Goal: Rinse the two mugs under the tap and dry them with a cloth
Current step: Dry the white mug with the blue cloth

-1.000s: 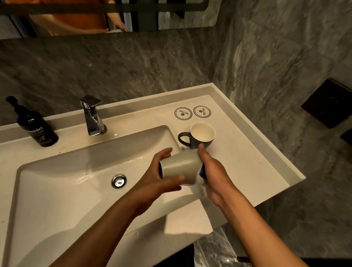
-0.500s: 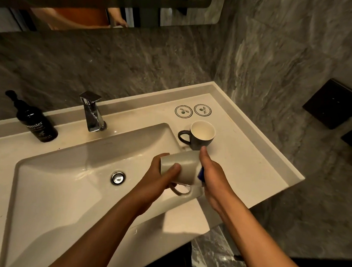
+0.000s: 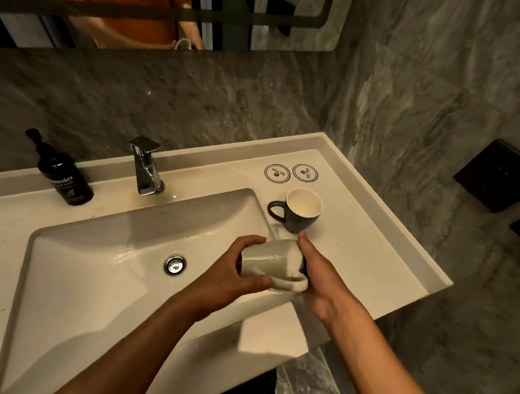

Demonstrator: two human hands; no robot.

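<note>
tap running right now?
No: nothing flows from the tap into the sink, while both hands hold the white mug on its side.

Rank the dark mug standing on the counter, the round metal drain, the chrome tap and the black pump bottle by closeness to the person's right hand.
From the right hand:
1. Dark mug, just beyond the fingertips.
2. Metal drain, left, in the basin.
3. Chrome tap, back edge.
4. Black pump bottle, far left.

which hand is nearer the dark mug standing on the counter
Right. The right hand has its thumb tip just short of the dark mug. The left hand is farther, on the sink side, gripping the white mug.
</note>
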